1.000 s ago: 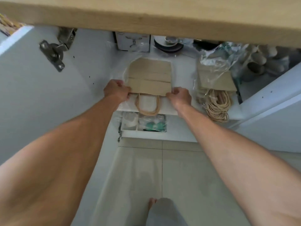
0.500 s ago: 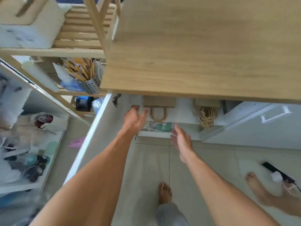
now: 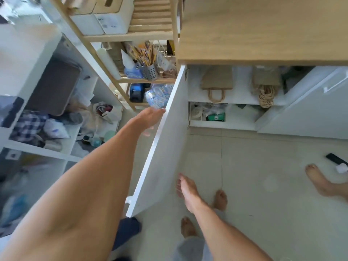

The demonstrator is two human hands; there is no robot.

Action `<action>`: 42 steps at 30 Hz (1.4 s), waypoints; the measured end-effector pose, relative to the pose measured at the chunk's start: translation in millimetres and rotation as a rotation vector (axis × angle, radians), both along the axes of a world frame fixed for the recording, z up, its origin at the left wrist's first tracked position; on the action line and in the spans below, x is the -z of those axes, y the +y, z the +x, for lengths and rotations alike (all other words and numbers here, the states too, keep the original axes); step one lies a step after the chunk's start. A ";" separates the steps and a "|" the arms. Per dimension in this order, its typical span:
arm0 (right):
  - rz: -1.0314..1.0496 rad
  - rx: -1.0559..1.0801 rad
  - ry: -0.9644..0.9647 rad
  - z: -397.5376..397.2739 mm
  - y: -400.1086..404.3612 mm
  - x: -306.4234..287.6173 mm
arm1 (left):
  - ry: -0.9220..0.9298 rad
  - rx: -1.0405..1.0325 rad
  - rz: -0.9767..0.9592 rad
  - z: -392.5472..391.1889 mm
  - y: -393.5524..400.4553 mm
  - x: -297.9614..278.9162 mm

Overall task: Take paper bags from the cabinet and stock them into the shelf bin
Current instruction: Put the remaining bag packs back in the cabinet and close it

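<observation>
Brown kraft paper bags [image 3: 217,80] lie flat on the upper shelf of the open cabinet [image 3: 235,98], handles hanging over the shelf edge, with a second stack [image 3: 265,80] to their right, its cord handles bunched in a loop. None is in either hand, so the fetching looks barely begun, or is between rounds; which shelf bin is meant I cannot tell, though white boxes [image 3: 105,21] stand on the wooden rack [image 3: 131,36] to the left. The left hand [image 3: 150,117] reaches out with fingers spread and empty, fingertips at the top edge of the white cabinet door [image 3: 165,157]. The right hand [image 3: 186,191] hangs low over the tiled floor [image 3: 263,185], open and slack, holding nothing. The door swings out between the rack and the cabinet mouth, so any carry to the left must go round its edge. The wooden surface [image 3: 263,29] overhangs the shelf, leaving a low entry. Floor room is ample, though another person's foot [image 3: 320,181] stands off to the right.
</observation>
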State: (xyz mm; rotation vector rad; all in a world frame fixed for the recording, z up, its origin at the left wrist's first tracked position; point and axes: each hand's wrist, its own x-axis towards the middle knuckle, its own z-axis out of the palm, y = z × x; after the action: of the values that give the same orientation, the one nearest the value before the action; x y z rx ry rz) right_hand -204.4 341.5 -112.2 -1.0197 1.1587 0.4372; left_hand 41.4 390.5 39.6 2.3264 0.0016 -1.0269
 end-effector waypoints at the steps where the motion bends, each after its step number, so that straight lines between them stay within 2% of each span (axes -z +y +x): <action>1: 0.042 -0.027 0.008 -3.5 19.8 -6.8 | 0.162 -0.042 -0.005 -7.6 15.4 6.5; 4: 0.231 -0.015 0.036 -14.0 68.8 -11.5 | 0.493 -0.120 -0.051 -26.2 43.4 23.3; 8: 0.539 0.192 0.026 -25.7 103.4 -15.5 | 0.590 -0.135 -0.100 -35.6 48.8 37.4; 11: 0.604 0.352 0.032 -37.8 95.4 -6.4 | 0.620 -0.157 -0.133 -47.9 36.8 35.8; 17: 0.562 0.743 0.078 -92.8 21.3 15.1 | 0.693 -0.210 -0.252 -81.3 -7.1 41.1; 21: 0.440 0.949 0.037 -137.0 -35.0 17.1 | 0.707 -0.276 -0.372 -104.3 -49.8 44.0; 25: 0.328 1.151 -0.130 -166.9 -83.7 13.0 | 0.693 -0.358 -0.429 -126.6 -100.9 48.3; 29: 0.306 1.287 -0.268 -167.8 -144.2 -0.6 | 0.569 -0.404 -0.451 -151.5 -162.7 39.9; 35: 0.215 1.353 -0.419 -133.4 -238.1 -19.6 | 0.508 -0.482 -0.526 -154.8 -241.0 42.7; 40: 0.152 1.270 -0.360 -102.8 -327.8 -24.4 | 0.521 -0.540 -0.609 -142.7 -291.8 47.3; 42: 0.144 1.213 -0.362 -87.0 -368.6 -25.5 | 0.520 -0.632 -0.659 -137.3 -311.0 48.4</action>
State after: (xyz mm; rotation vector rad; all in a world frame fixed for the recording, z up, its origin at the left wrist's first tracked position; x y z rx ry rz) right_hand -291.3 -27.1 -86.7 -0.1285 1.1755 -0.5999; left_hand -95.9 79.5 -8.8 1.2916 0.4917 -1.0511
